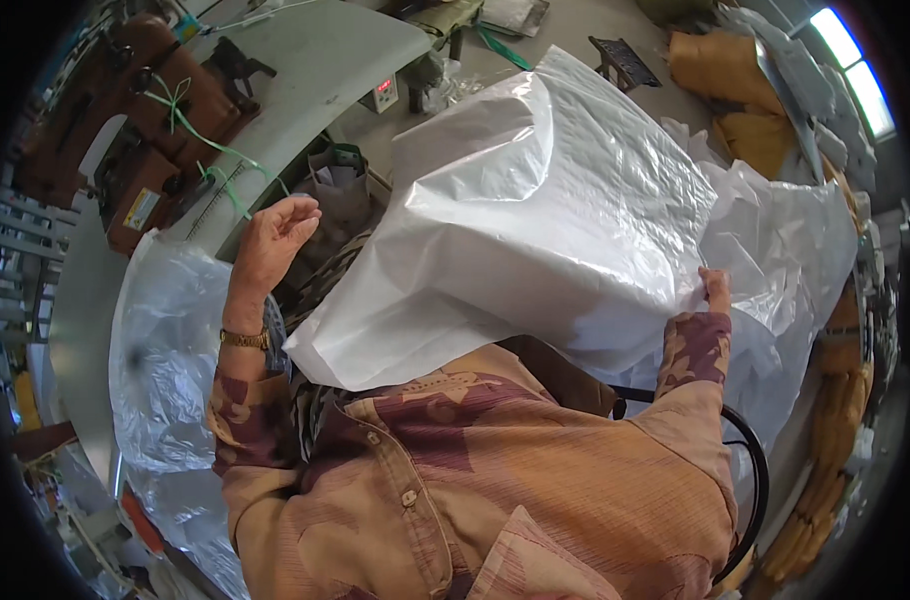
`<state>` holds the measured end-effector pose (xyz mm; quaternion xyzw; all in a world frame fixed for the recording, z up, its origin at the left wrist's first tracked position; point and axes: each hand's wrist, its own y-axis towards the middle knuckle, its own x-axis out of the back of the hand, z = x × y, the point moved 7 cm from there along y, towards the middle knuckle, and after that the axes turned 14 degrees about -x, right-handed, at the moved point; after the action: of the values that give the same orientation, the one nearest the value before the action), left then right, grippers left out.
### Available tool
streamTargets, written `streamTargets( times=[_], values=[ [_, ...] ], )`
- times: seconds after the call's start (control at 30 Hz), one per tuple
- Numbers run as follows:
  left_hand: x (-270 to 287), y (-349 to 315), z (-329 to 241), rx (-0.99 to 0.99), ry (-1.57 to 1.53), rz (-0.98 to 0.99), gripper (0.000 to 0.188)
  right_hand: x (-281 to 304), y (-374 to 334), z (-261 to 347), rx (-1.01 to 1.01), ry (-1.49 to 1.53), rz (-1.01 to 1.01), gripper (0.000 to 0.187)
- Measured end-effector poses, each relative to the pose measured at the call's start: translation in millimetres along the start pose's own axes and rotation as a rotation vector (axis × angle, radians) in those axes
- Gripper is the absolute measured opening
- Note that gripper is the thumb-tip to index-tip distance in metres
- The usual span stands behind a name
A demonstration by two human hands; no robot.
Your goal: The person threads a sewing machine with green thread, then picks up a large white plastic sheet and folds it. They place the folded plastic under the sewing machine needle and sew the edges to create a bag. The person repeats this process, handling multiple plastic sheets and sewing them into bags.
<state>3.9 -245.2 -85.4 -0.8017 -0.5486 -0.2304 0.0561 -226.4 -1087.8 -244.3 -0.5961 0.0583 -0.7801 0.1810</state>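
Observation:
A large white plastic sack or sheet [575, 220] spreads across my lap, creased and shiny, with its far corner raised. At its right edge, my right hand [715, 288] is closed on the white plastic; part of the fingers is hidden. My left hand [273, 245] is raised beyond the sack's left corner, its fingers curled in and nothing visible in them. Close to that hand runs a green thread [220, 150], which hangs from a brown sewing machine [155, 110]. I cannot see the hand touch the thread.
The machine stands on a grey curved-looking table [325, 50] with a small red-display box [383, 92] at its edge. Clear plastic [170, 350] hangs at the left. More white plastic [775, 240] lies at the right, near yellow-brown bundles [725, 70] and a black curved bar [760, 480].

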Motion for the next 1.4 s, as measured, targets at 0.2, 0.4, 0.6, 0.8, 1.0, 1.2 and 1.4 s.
streamTargets(
  times=[0.2, 0.4, 0.6, 0.8, 1.0, 1.2, 1.4],
  values=[
    [-0.5, 2.3, 5.3, -0.022, -0.045, 0.013, 0.026, 50.4, -21.2, -4.3, 0.055, 0.174, -0.102, 0.044],
    [-7.9, 6.2, -18.7, -0.051, -0.062, 0.020, 0.025, 60.0, -66.0, 62.8, 0.212, 0.881, 0.321, 0.038],
    [-17.5, 12.4, -58.9, -0.099, 0.006, 0.063, 0.026, 76.4, -166.6, 176.3, 0.440, 0.837, 0.365, 0.023],
    [-18.8, 10.8, -57.8, -0.100, 0.016, 0.057, 0.027, 76.6, -173.3, 180.4, 0.595, 0.698, 0.209, 0.022],
    [-22.9, 10.9, -49.7, -0.100, -0.012, 0.066, 0.027, 91.8, -191.9, 170.8, 0.674, 0.510, -0.258, 0.023],
    [-26.4, 11.5, -43.7, -0.099, -0.047, 0.073, 0.026, 74.9, -166.7, 133.7, 0.567, 0.213, -0.492, 0.027],
    [-24.8, 6.9, -43.4, -0.089, -0.014, 0.066, 0.026, 44.2, -163.6, 136.9, 0.555, 0.351, -0.157, 0.033]
  ],
)
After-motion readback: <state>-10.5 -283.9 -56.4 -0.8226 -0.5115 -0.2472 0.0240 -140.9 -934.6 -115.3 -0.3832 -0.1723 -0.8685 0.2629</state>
